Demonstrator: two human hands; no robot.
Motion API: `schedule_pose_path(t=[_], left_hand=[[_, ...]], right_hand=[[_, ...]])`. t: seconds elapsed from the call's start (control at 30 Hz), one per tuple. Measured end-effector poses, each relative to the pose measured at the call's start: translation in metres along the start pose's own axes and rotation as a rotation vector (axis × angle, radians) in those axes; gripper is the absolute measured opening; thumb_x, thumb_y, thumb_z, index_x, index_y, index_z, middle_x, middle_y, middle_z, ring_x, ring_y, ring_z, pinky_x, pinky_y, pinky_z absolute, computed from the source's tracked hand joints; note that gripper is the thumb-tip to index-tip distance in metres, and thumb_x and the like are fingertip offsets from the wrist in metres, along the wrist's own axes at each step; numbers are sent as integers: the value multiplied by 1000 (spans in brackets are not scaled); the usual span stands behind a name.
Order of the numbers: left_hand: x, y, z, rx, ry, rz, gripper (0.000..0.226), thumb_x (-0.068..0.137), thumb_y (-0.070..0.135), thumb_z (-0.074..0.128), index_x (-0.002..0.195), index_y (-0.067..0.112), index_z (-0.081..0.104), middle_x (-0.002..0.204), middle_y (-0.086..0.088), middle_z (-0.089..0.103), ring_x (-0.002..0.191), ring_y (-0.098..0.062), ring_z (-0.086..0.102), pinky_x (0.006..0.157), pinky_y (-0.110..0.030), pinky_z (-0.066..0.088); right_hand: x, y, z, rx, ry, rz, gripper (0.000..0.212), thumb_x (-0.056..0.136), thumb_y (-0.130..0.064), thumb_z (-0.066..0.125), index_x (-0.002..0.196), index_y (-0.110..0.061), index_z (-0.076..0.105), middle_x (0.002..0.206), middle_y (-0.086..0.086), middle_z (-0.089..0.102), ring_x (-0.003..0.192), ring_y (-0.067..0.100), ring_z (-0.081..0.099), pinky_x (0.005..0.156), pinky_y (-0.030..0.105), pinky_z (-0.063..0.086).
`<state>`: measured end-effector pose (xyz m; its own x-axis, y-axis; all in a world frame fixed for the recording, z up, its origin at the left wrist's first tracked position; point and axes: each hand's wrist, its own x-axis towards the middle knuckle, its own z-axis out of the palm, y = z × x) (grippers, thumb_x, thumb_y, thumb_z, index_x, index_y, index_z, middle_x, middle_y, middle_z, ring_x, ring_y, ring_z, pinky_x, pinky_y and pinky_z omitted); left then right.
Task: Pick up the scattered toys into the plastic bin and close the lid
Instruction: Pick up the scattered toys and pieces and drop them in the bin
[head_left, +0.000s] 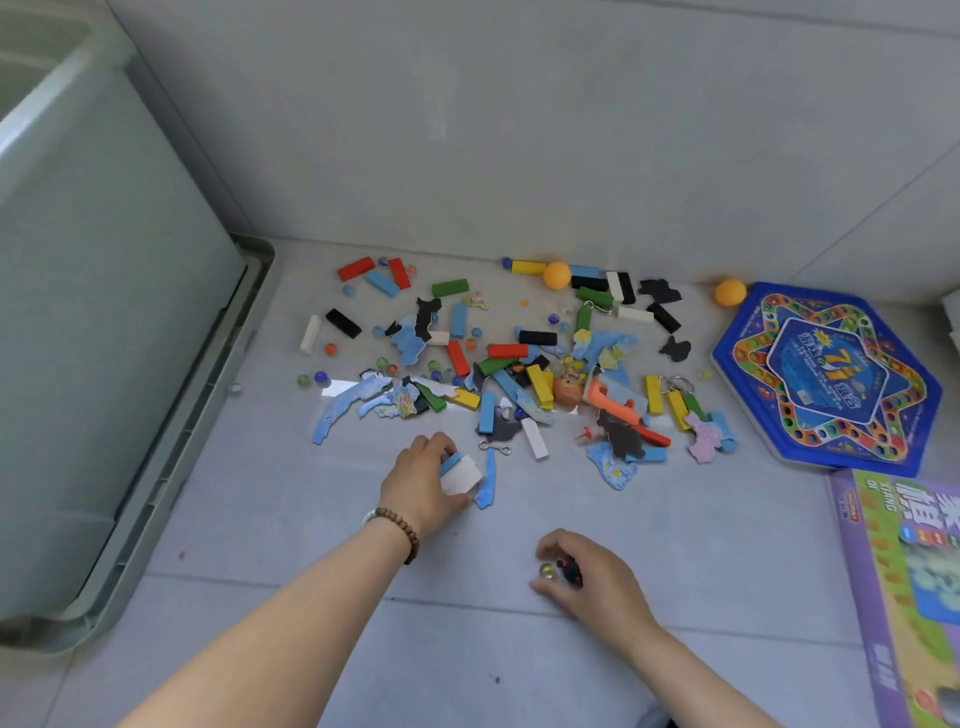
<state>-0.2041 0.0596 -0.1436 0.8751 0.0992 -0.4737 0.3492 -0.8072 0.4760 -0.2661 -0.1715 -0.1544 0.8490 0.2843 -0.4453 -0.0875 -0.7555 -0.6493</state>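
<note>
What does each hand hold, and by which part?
The left hand grips blue and white blocks by one end; right hand pinches a marble and a dark piece.

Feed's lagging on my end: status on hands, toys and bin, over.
Left hand grips blue and white blocks. Right hand holds a marble and a dark piece. Toy pile scattered on floor. Plastic bin at left, nothing between.

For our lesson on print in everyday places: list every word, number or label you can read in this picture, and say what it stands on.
"XIANG": on the purple and green game box, beside large white Chinese characters cut off by the frame edge.
"7": at the centre of the blue hexagonal game board; the Chinese characters round it are too blurred to read.
The smaller print on both is too small to read.
</note>
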Motion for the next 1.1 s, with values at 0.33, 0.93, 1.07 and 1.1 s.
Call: schedule_pose_path(t=[0.33,0.93,1.07,1.1], left_hand=[[-9,32,-3,-627,-173,-110,49,78,34,73,115,23,42,114,0,55,92,-16,56,63,-23,53],[44,109,-1,-820,-237,-183,32,90,33,59,117,18,52,68,-3,52,47,-12,39,43,-19,42],[51,128,15,-784,-247,-159,45,92,33,56,133,20,44,93,-4,65,48,-13,39,49,-23,43],[53,131,19,-774,-238,-164,49,92,33,56,137,23,40,96,-5,65,48,-13,38,47,-22,41]], right_hand=[[37,-27,-45,913,324,321,17,95,-13,50,82,-10,61,67,6,59,48,9,44,50,20,36],[99,22,-126,635,551,515,50,75,-38,75,118,-15,61,128,7,55,111,23,54,90,33,45],[110,15,-130,506,503,526,58,74,-35,76,122,-9,56,127,9,56,113,25,55,90,30,42],[112,13,-130,496,486,523,61,74,-35,77,124,-8,54,127,9,57,114,25,55,91,30,42]])
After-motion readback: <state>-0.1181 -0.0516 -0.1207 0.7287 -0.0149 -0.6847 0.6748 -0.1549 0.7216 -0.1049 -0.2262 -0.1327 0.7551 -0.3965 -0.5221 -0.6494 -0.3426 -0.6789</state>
